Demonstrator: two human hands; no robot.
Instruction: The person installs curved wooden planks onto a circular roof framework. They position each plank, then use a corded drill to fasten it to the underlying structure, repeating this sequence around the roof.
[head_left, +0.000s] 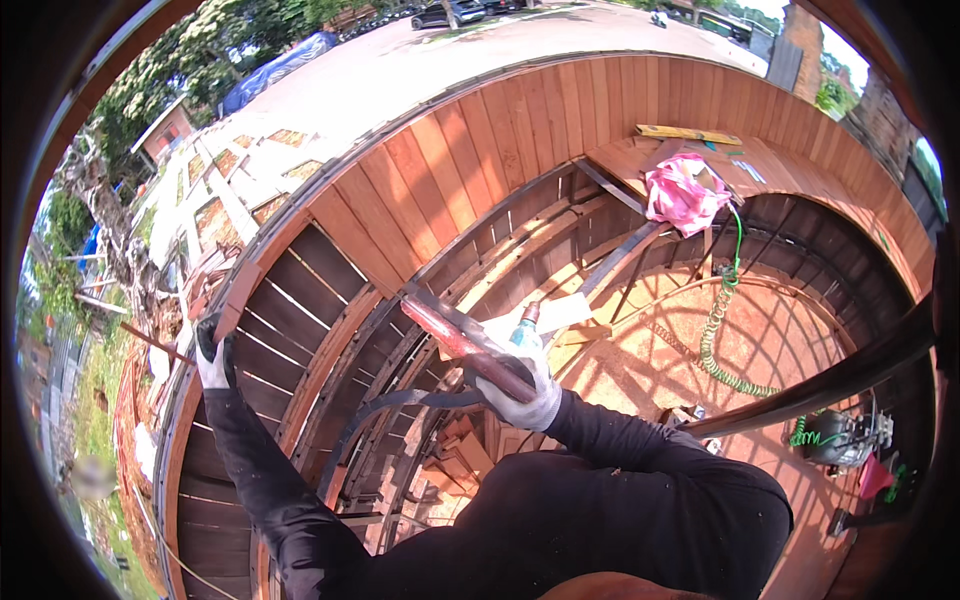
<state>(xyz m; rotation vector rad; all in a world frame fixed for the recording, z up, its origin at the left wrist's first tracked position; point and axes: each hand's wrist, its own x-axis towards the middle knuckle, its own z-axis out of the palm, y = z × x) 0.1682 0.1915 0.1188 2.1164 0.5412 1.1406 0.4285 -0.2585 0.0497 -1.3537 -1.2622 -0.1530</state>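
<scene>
My left hand (214, 362), in a white glove with dark fingers, is closed at the outer rim of a curved wooden structure. It holds the end of a short reddish-brown wooden board (239, 297) lying against that rim. My right hand (532, 398), gloved alike, is wrapped around a worn red bar (447, 333) slanting up to the left, toward the end of the fitted planks (420, 185). Just beyond its thumb stands a bottle-like thing with a teal body and reddish-brown top (526, 325); whether the hand touches it I cannot tell.
Dark metal ribs with open gaps (290, 280) curve along the left. A pink cloth or bag (685, 193) and a yellow level (688, 133) lie on the planked ledge. A green coiled hose (712, 345) hangs near a compressor (840, 437). Wood offcuts (462, 455) lie below.
</scene>
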